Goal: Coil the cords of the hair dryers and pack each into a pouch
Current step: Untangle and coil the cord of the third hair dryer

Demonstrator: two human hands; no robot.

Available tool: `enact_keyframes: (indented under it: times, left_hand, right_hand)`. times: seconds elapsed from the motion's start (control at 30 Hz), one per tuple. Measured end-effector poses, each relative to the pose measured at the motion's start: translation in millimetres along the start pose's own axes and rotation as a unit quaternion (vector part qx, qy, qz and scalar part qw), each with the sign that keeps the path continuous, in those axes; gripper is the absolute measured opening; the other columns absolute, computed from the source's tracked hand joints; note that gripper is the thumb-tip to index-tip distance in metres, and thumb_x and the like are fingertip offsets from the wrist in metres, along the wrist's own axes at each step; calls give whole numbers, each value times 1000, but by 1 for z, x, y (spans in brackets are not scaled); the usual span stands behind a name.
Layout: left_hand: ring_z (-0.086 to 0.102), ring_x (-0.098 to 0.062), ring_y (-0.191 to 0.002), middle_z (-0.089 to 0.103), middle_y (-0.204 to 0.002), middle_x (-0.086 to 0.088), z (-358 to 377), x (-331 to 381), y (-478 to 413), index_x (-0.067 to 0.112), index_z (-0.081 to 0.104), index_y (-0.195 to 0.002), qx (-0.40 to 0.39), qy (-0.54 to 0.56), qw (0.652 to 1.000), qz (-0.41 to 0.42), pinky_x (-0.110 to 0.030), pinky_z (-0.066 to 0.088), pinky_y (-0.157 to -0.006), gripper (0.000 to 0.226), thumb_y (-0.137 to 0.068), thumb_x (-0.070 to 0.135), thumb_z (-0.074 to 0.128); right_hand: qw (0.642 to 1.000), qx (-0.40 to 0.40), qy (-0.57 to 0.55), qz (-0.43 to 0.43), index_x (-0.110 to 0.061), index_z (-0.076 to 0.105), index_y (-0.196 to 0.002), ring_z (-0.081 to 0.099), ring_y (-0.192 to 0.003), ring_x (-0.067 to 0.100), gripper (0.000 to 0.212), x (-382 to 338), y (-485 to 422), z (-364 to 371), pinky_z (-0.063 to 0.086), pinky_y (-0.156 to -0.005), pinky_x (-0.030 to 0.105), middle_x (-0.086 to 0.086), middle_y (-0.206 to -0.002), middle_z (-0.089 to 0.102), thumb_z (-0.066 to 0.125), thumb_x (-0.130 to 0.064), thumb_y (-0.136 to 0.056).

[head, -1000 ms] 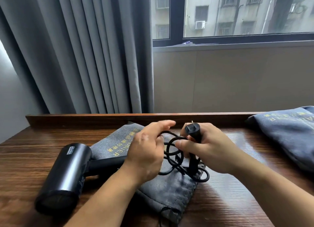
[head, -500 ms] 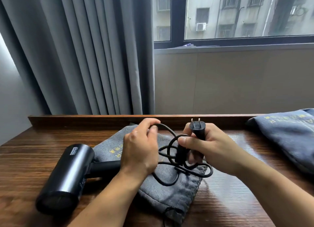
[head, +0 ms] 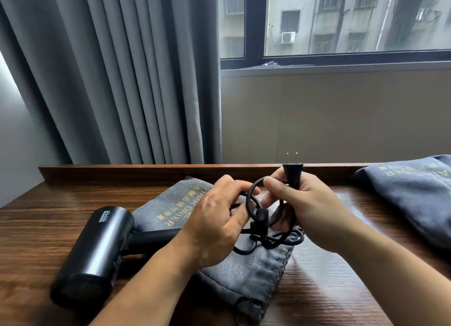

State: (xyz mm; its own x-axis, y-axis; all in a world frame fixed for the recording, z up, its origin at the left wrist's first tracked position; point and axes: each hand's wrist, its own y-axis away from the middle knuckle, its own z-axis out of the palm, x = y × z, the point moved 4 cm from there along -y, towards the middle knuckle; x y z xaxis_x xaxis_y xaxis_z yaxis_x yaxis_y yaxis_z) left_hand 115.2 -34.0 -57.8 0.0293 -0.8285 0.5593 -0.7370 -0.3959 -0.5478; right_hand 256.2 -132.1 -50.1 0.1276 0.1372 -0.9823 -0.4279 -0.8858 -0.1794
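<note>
A black hair dryer (head: 95,250) lies on its side at the left of the wooden desk (head: 36,228), its handle pointing right onto a flat grey pouch (head: 249,274) with gold lettering. My right hand (head: 310,211) grips the plug end of the black cord (head: 268,242), prongs pointing up, with several loops gathered in its fingers. My left hand (head: 214,225) pinches a loop of the same cord beside the right hand. Loose turns of cord lie on the pouch below both hands.
A second grey pouch (head: 412,193), bulging, lies at the desk's right side. A raised wooden ledge (head: 146,170) runs along the back of the desk. Grey curtains hang behind at left, a window and wall at right.
My right hand has lifted the plug a little higher. My left hand has brought another loop of cord across to the right hand, so the coil is tighter.
</note>
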Motion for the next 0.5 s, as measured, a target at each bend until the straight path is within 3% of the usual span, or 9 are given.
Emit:
enact_keyframes:
  times: [0.13,0.27,0.37,0.43,0.5]
  left_hand:
    - [53,-5,-64,57,-70,9,-14,-7,0,29,68,-81,99,-14,994,-54,-18,35,-57,30,-89,57,63]
    - [62,-13,-62,63,-56,4,-16,-20,0,18,65,-60,105,-81,974,-183,-36,52,-65,49,-99,47,57]
    - [64,-17,-74,69,-70,4,-12,-23,1,22,70,-77,86,-102,967,-218,-38,52,-75,38,-102,35,46]
    - [64,-12,-80,69,-80,10,-10,-18,0,29,70,-104,91,-95,979,-158,-35,49,-78,30,-103,26,40]
    - [61,-9,-88,66,-88,14,-11,-10,0,33,67,-117,105,-87,988,-73,-30,46,-82,32,-100,21,43]
  right_hand:
    - [995,-2,-99,28,-11,56,-85,61,-46,25,22,-6,2,-6,41,-38,23,11,-75,66,71,-24,-77]
    - [989,-8,-150,1,-12,55,-84,62,-53,30,16,-9,2,-12,48,-45,27,13,-76,65,68,-19,-77]
    - [992,-10,-124,5,-14,55,-91,62,-57,26,20,-4,2,-10,53,-53,30,13,-76,67,68,-22,-78]
    - [996,8,-90,17,-16,54,-95,61,-58,25,23,1,-1,-10,53,-54,32,12,-76,69,68,-27,-81]
    - [996,28,-76,32,-17,54,-96,60,-56,25,16,7,-3,-11,51,-51,32,11,-77,71,66,-25,-90]
